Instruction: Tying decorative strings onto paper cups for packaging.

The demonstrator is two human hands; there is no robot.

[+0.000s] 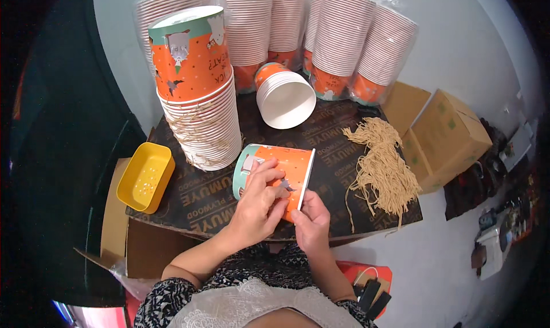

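Note:
An orange and green paper bucket [293,156] with a white rim lies on its side at the near middle of the table, its rim turned to the right. My left hand [258,205] lies over its printed side, fingers bent and pressed against it. At the rim's lower end, my right hand [312,219] pinches the edge between thumb and fingers. What lies under my left fingertips is hidden. To the right is a heap of tan twine strands [381,167]. A tall upside-down stack of paper buckets [200,122] stands at the left, with strands hanging between its rims.
A yellow plastic tray [150,179] with small white bits sits at the left edge. Several wrapped bucket stacks [341,36] line the back. A short stack of buckets [286,101] lies on the dark plywood table [312,134]. An open cardboard box [444,139] stands right.

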